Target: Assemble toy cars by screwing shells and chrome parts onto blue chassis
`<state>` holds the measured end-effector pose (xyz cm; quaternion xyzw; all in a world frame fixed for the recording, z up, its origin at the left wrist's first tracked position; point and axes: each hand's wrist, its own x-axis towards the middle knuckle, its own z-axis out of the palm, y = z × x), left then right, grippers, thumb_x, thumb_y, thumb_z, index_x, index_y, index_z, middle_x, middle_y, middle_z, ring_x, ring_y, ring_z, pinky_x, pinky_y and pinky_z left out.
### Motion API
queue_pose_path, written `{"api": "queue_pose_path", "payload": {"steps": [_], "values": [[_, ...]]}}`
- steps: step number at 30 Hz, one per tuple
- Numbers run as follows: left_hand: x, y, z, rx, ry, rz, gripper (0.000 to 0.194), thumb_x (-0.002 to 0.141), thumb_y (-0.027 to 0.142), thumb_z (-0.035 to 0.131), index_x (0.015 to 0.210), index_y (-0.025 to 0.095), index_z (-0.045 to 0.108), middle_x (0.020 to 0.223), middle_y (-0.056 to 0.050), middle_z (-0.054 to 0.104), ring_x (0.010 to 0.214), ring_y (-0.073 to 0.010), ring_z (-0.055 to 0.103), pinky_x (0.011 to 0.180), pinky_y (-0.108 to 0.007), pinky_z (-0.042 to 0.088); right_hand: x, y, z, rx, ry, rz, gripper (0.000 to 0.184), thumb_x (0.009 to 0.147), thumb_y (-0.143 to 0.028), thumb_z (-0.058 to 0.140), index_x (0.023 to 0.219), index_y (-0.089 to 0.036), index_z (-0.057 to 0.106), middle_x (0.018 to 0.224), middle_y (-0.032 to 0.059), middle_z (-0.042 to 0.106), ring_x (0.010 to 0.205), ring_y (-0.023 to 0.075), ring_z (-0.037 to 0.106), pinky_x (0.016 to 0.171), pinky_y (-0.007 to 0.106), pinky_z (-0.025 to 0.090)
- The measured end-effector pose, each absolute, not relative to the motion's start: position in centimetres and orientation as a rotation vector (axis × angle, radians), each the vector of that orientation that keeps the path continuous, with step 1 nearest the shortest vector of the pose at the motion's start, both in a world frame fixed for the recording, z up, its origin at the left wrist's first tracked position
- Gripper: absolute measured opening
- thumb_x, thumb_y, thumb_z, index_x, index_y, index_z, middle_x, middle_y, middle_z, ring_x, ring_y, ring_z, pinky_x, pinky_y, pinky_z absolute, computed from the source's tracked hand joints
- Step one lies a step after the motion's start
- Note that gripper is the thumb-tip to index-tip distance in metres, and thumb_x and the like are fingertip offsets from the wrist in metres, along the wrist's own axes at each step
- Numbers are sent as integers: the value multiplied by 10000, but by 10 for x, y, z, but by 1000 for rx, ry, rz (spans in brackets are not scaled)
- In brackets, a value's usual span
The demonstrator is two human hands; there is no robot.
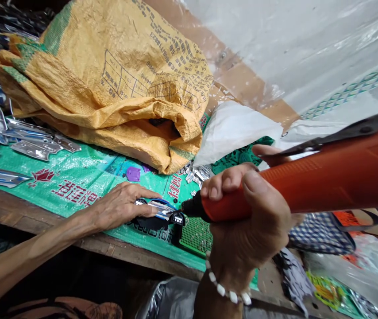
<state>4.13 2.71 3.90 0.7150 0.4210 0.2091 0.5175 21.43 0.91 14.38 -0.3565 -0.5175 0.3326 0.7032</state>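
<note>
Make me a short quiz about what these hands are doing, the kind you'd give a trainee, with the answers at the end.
1. Which hand grips the red power tool?
2. True or false: the left hand touches the silver-and-blue piece.
3. What colour is the large printed sack? (a) blue (b) yellow-orange (c) red

Key:
1. The right hand.
2. True.
3. b
</note>
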Motion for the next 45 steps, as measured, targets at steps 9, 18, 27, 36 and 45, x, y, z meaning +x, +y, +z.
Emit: {"api": "queue_pose_path", "payload": {"steps": [9, 18, 27, 36, 45], "values": [[42, 25, 39, 1703, 1028, 530, 381, 896, 489, 597, 1211, 343, 756, 1192, 28, 776, 1090, -260, 690, 978, -315, 464, 210, 6, 143, -772, -1089, 750, 233, 738, -169, 758, 904, -260, 621, 603, -79, 590, 426, 118, 545, 437, 282, 476], [41, 25, 39, 1701, 1031, 519, 443, 899, 529, 583, 1246, 304, 741, 1170, 13, 780, 1092, -268, 688, 973, -316, 475, 204, -3, 135, -807, -1126, 781, 380, 737, -179, 780, 1046, -248, 570, 627, -87, 609, 461, 106, 550, 472, 270, 492], [40, 25, 39, 1700, 981, 525, 399, 906, 473, 585, 1239, 320, 742, 1253, 36, 750, 1152, -272, 671, 979, -308, 471, 234, 4, 145, -678, -1058, 731, 332, 725, -162, 702, 1046, -242, 669, 574, -83, 559, 433, 111, 502, 444, 269, 471], [42, 25, 36, 1671, 1072, 496, 448, 894, 516, 580, 1252, 293, 731, 1288, 14, 733, 1204, -322, 632, 1051, -404, 434, 275, 29, 104, -898, -1038, 500, 543, 752, -225, 742, 1272, -201, 589, 585, -94, 595, 424, 124, 555, 438, 287, 480], [43, 22, 34, 1639, 1145, 522, 430, 850, 534, 602, 1212, 355, 747, 1242, 42, 752, 1170, -315, 648, 1034, -377, 438, 279, 35, 84, -932, -1072, 475, 594, 775, -264, 754, 1336, -197, 572, 588, -96, 624, 430, 118, 577, 461, 286, 490]]}}
